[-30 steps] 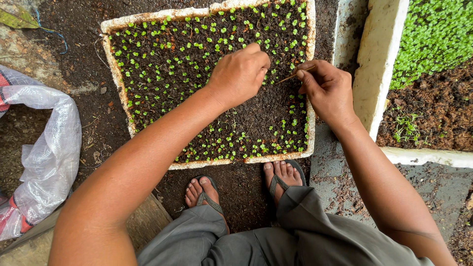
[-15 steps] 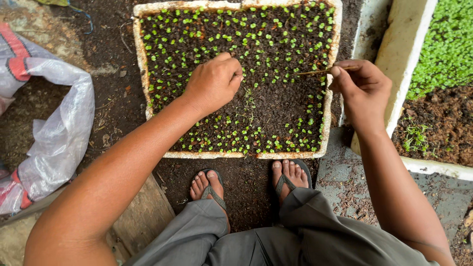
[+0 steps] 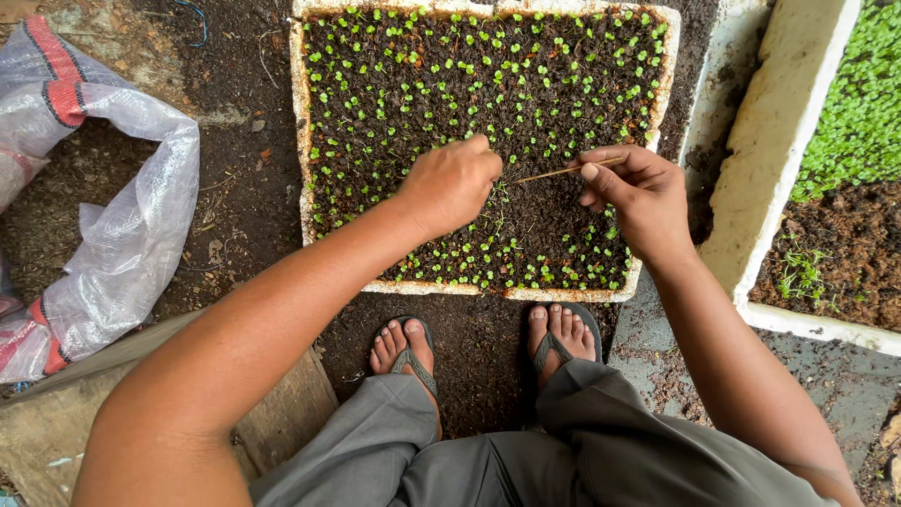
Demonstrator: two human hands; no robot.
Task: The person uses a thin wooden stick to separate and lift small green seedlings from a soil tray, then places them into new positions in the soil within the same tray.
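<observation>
Foam seedling tray (image 3: 302, 160) on dark soil ground (image 3: 235, 141), plastic sack (image 3: 122, 235) nearby.

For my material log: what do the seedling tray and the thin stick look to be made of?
Seedling tray: likely white foam, matte, with a crumbly, pitted rim. Thin stick in the right hand: probably bamboo or wood, pale tan, unpolished.

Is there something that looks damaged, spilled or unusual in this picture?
The white foam tray has crumbling, soil-stained edges. Its seedlings stand in rows, but a bare soil patch lies between the left hand and the right hand, which holds a thin stick. Nothing looks spilled.
</observation>
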